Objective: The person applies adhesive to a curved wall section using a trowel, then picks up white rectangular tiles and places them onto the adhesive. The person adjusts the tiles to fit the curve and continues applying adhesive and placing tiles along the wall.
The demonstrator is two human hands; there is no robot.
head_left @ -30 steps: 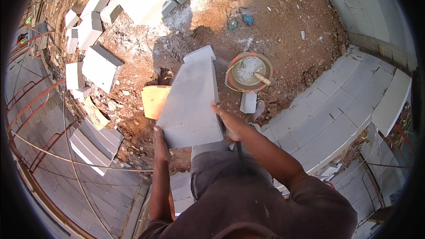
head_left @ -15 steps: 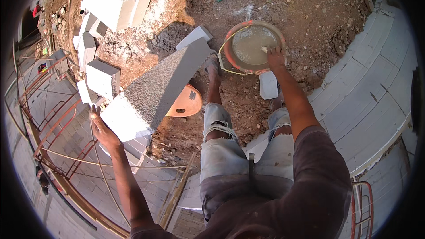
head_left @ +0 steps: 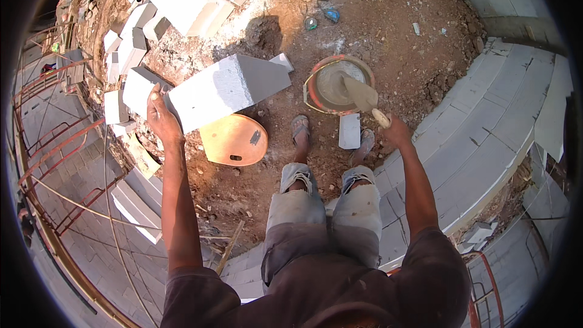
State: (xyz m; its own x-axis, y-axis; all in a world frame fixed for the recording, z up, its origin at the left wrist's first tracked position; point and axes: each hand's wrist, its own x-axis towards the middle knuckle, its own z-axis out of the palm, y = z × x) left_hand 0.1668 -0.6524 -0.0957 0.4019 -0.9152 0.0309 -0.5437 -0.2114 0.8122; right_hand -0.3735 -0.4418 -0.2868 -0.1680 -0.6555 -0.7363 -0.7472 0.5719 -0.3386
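Right grip [head_left: 398,132] is wrapped round the wooden handle [head_left: 382,118] of a trowel [head_left: 362,93], whose blade slants over the right rim of a bucket [head_left: 314,89]. The left grip [head_left: 164,119] lies against the left end of a large pale block [head_left: 206,97]; whether its fingers close on it cannot be told. Below, sandalled feet [head_left: 300,126] stand on brown soil [head_left: 279,176]. Beside the right foot sits a small pale block [head_left: 349,132], just short of the bucket. Left of the feet is an orange board [head_left: 228,140] with a slotted hole, partly hidden by the large pale block. Grey mortar [head_left: 330,85] shows inside the bucket. Farther off, a blue object [head_left: 331,15] rests on the ground.
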